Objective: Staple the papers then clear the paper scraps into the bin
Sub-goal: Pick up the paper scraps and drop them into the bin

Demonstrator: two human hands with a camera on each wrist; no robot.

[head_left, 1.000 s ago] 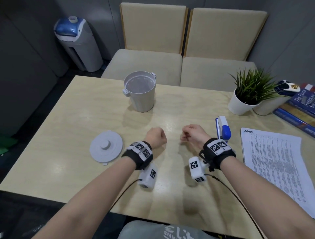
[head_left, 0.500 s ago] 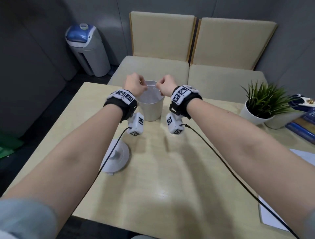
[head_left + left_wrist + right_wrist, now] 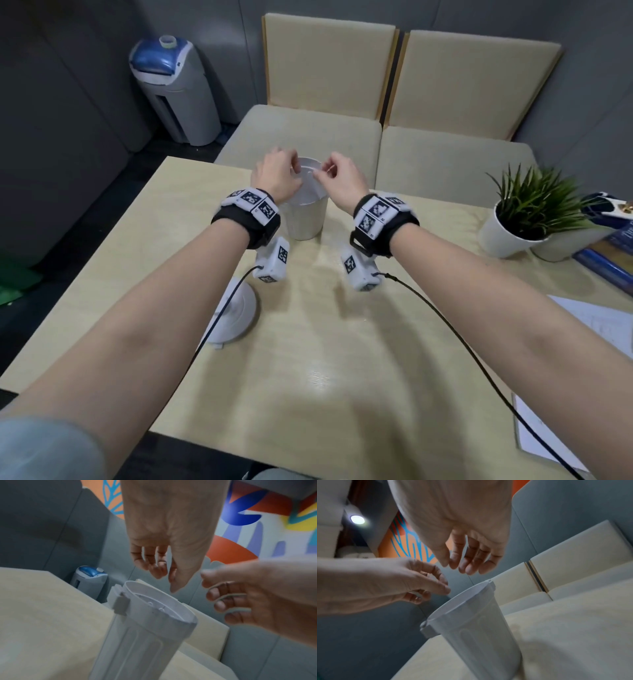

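Observation:
A small white bin [image 3: 305, 222] stands open near the table's far edge. Both my hands hover just above its rim. The fingers of my left hand [image 3: 294, 168] hang down loosely over the left side of the opening. My right hand [image 3: 323, 169] is over the right side, thumb close to its forefinger. In the left wrist view the left hand [image 3: 165, 581] holds nothing above the bin [image 3: 154, 635]. The right wrist view shows the right hand [image 3: 458, 568] with loose fingers over the bin [image 3: 479, 628]. I make out no paper scrap. The printed papers [image 3: 599, 325] lie at the right edge.
The bin's round lid [image 3: 236, 315] lies on the table [image 3: 325, 377] under my left forearm. A potted plant [image 3: 524, 212] and stacked books [image 3: 609, 253] sit at the far right. Two cushioned seats [image 3: 376, 144] are behind the table, and a tall floor bin [image 3: 174, 92] stands at the back left.
Both hands went from closed fists at the table's middle forward to over the bin. Their fingers have since loosened above the opening.

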